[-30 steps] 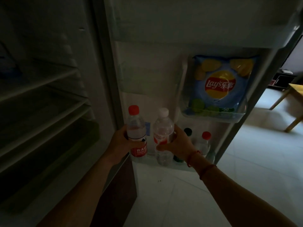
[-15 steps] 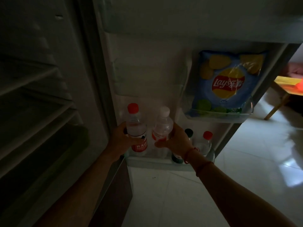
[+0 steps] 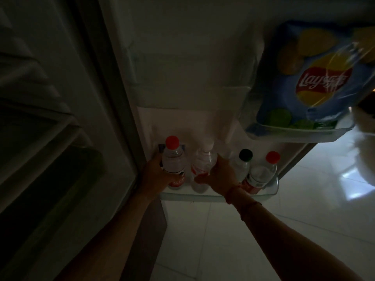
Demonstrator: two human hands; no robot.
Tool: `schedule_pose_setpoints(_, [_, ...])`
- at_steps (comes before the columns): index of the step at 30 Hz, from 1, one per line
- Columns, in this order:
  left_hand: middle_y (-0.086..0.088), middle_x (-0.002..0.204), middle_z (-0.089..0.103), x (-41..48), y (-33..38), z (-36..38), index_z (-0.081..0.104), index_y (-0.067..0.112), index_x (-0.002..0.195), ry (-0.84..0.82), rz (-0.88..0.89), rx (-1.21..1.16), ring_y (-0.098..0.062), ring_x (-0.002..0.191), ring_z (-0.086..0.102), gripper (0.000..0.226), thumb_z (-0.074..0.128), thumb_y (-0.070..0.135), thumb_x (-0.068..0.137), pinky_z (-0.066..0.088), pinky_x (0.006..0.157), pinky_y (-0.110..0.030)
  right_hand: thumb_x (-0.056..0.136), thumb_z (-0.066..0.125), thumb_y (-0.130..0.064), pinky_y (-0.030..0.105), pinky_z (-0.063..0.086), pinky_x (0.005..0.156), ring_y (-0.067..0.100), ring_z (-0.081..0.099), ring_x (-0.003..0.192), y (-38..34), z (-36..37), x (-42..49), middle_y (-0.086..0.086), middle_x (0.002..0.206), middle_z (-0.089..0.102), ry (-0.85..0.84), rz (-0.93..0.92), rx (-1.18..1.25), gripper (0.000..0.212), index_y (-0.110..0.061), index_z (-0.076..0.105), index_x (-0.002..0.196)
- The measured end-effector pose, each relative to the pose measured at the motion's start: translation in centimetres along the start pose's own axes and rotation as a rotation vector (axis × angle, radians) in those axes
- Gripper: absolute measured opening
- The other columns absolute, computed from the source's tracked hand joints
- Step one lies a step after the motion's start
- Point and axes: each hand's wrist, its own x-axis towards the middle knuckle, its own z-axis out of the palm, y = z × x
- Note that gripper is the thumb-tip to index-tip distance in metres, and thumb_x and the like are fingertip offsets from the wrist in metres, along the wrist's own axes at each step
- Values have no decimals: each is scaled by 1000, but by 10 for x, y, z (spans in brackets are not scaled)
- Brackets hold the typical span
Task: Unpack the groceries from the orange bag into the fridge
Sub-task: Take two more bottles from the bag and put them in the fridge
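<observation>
Bottles fill both hands at the bottom door shelf (image 3: 273, 188) of the open fridge. The left hand (image 3: 155, 175) wraps its fingers round the body of a red-capped water bottle (image 3: 172, 159) from the side nearer the fridge body, thumb lying across the red label. The right hand (image 3: 220, 176) curls round a white-capped bottle (image 3: 204, 159) from the opposite side, thumb reaching over its front. Both bottles have their long axes upright, caps above the fingers, and stand just beside each other between the two hands, with their lower ends behind the shelf's clear front rail. Whether the bases rest on the shelf floor cannot be told, since the rail and the dim light hide them. The coming move seems to turn on that vertical relation: if the bottles are seated, each hand need only uncurl and draw back toward the person, and neither hand is nearer than the other. In the same shelf, to the right of the right hand, stand a dark-capped bottle (image 3: 244, 165) close against the wrist and a second red-capped bottle (image 3: 261, 173) at the shelf's far end. One level up, a blue crisp bag (image 3: 316, 78) leans in the upper door bin (image 3: 263, 133). The main compartment shelves (image 3: 40, 118) at left are too dark to read. The orange bag is out of view.
</observation>
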Motion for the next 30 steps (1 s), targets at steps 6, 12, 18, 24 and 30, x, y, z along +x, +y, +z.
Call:
schedule_pose_setpoints(6, [12, 104, 70, 9, -21, 7, 63, 33, 107, 30, 1, 61, -13, 101, 67, 61, 90, 21, 55, 53, 85, -29, 59, 93, -17, 27, 44, 89, 24, 60, 112, 12, 12, 1, 6, 121, 65, 30, 56, -9, 78, -12, 54, 127])
schedule_pose_setpoints(12, [8, 104, 68, 12, -36, 15, 63, 21, 115, 34, -10, 73, -8, 98, 65, 61, 87, 0, 63, 50, 84, -19, 62, 90, -12, 21, 38, 86, 24, 58, 115, 17, 20, 2, 7, 124, 64, 62, 69, 4, 75, -11, 54, 128])
schedule_pose_setpoints(18, [10, 108, 69, 18, -43, 16, 62, 28, 117, 11, -17, 61, 10, 95, 62, 65, 90, 7, 62, 50, 83, -16, 64, 89, -10, 22, 38, 88, 25, 57, 118, 19, 21, 6, 7, 127, 62, 59, 86, 20, 77, -10, 52, 131])
schedule_pose_setpoints(24, [14, 114, 69, 17, -47, 12, 60, 38, 117, 23, -29, 34, -6, 108, 64, 72, 86, 33, 50, 50, 91, -27, 66, 87, -6, 22, 38, 92, 25, 55, 120, 19, 25, 4, 10, 129, 59, 54, 93, 35, 76, -7, 50, 132])
schedule_pose_setpoints(30, [11, 120, 65, 13, -50, 12, 54, 31, 128, 10, -22, 40, -6, 110, 62, 78, 87, -1, 64, 51, 92, -25, 66, 87, -8, 27, 42, 95, 23, 55, 119, 18, 27, 5, 8, 128, 60, 21, 136, 52, 76, -8, 50, 132])
